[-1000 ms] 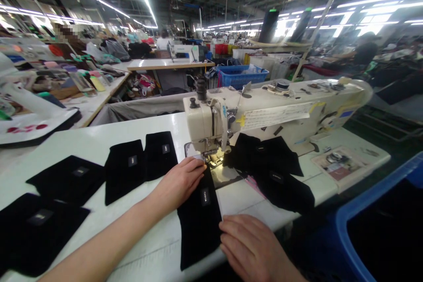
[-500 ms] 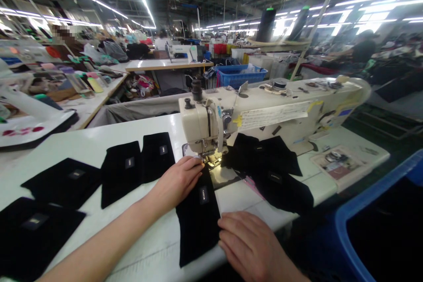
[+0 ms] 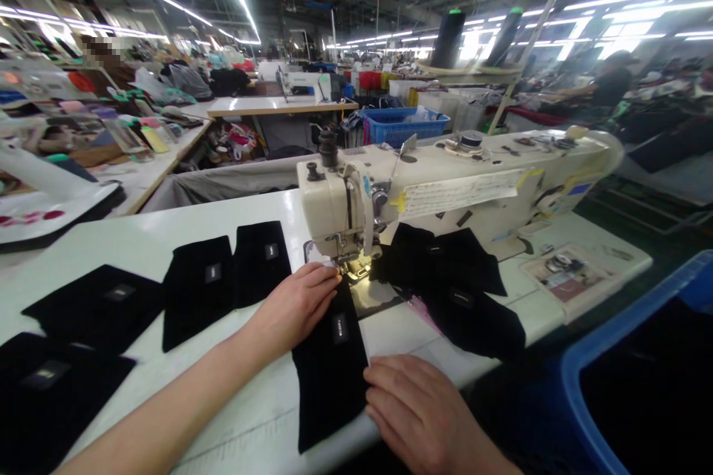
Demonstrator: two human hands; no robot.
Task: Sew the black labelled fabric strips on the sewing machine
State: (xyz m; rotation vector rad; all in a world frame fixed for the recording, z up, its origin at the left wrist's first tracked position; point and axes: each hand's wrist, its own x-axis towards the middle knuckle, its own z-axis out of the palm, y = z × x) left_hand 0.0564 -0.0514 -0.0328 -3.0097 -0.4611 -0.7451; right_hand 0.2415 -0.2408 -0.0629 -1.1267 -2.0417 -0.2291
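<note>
A black fabric piece [image 3: 330,390] with a small dark label [image 3: 340,329] lies on the white sewing table, its far end at the lit presser foot [image 3: 352,267] of the sewing machine [image 3: 334,200]. My left hand [image 3: 301,304] rests on that far end, fingers closed together and tips right beside the foot; the thumb is hidden. At the piece's right edge, near the table's front, my right hand [image 3: 417,404] holds the edge with its fingers closed. Its thumb is out of sight. The needle tip is too small to make out.
Several labelled black pieces, such as one piece [image 3: 200,282], lie to the left. More black pieces [image 3: 445,260] lie bunched right of the needle. A blue bin [image 3: 573,386] stands at the lower right. A blue basket [image 3: 398,130] is behind the machine.
The whole view has shifted slightly, so the table and machine appear a little further left. Both hands keep their places on the fabric piece.
</note>
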